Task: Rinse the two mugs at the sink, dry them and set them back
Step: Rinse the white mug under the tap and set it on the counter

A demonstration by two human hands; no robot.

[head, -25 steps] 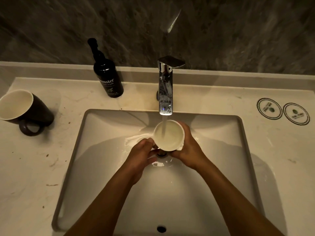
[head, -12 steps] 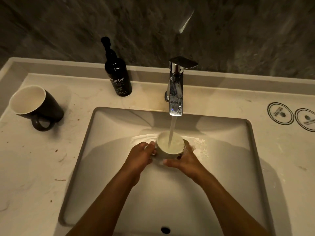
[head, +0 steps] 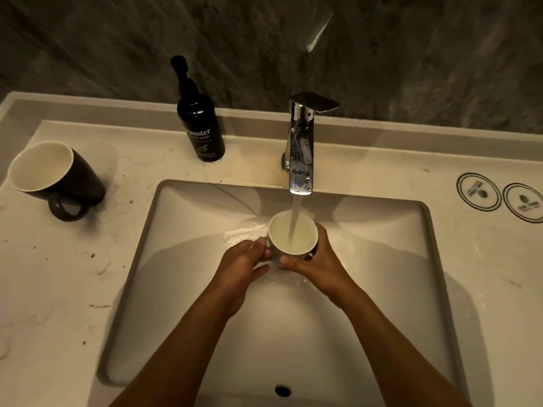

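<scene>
A mug (head: 282,234) with a pale inside is held upright over the sink basin (head: 188,259), and water from the chrome tap (head: 301,148) runs straight into it. My left hand (head: 242,261) grips it at its left side, where the handle sits. My right hand (head: 317,259) wraps round its right side and front. The second mug (head: 73,180), dark outside and pale inside, stands on the counter at the far left with its handle towards me.
A black hand-wash pump bottle (head: 201,133) stands behind the sink, left of the tap. Two round printed coasters (head: 479,191) lie on the counter (head: 58,289) at the right. A dark marble wall rises behind. The overflow hole (head: 282,390) shows at the basin's near wall.
The mug was lowered in the basin under the stream and now sits slightly higher again. Both hands keep their hold. The view has shifted a little.
</scene>
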